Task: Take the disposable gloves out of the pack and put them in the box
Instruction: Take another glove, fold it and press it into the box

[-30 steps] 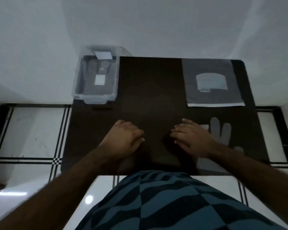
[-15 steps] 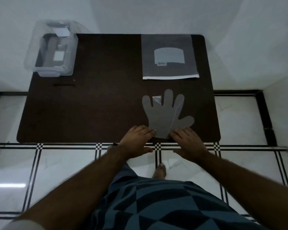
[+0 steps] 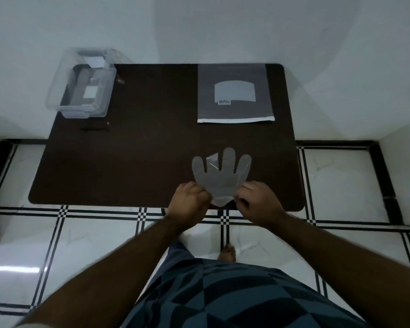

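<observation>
A thin translucent disposable glove (image 3: 221,172) lies near the front edge of the dark table (image 3: 140,150), fingers pointing away from me, one finger folded over. My left hand (image 3: 189,201) pinches the cuff's left side and my right hand (image 3: 258,203) pinches its right side. The cuff is bunched between them at the table edge. The flat grey glove pack (image 3: 234,93) lies at the back right. A clear plastic box (image 3: 83,86) sits at the back left corner, open.
The box's clear lid (image 3: 109,55) leans behind it against the white wall. A tiled floor with black lines lies below the table's front edge. My bare foot (image 3: 227,253) shows under the table edge.
Both hands moved from the table's middle to the glove on the right and closed on its cuff, bunching it. The camera view pulled back and shifted.
</observation>
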The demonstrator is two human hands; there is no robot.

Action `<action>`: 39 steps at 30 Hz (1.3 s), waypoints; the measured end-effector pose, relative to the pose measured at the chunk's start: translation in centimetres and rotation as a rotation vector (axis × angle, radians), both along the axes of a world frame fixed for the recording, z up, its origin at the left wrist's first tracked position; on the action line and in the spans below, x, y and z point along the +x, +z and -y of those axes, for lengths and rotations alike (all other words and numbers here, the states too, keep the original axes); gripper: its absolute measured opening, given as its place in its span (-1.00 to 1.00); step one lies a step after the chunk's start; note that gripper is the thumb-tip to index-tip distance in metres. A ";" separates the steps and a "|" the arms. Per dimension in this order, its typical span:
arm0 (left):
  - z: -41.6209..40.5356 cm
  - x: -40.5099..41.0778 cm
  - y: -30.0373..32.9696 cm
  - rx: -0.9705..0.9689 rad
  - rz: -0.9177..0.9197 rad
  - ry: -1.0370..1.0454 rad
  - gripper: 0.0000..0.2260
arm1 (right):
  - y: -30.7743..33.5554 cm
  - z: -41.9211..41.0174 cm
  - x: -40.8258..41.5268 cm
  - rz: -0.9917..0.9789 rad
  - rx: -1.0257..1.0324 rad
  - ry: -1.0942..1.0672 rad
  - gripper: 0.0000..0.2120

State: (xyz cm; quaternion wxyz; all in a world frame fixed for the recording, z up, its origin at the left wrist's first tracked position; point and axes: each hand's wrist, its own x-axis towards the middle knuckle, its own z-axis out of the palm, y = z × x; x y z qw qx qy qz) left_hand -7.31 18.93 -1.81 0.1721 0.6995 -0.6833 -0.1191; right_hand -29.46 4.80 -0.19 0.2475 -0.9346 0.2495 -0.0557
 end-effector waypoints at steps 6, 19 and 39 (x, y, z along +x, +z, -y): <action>3.3 3.8 7.6 0.000 -0.625 0.459 -0.87 | 7.5 3.7 5.6 0.229 0.479 -0.209 -0.87; 7.5 19.9 20.0 -0.270 -0.746 0.569 -0.91 | 20.1 10.6 23.3 0.415 0.858 -0.230 -0.81; 10.2 53.7 22.8 -0.232 -0.788 0.541 -0.91 | 21.5 11.6 58.3 0.365 0.662 -0.358 -0.76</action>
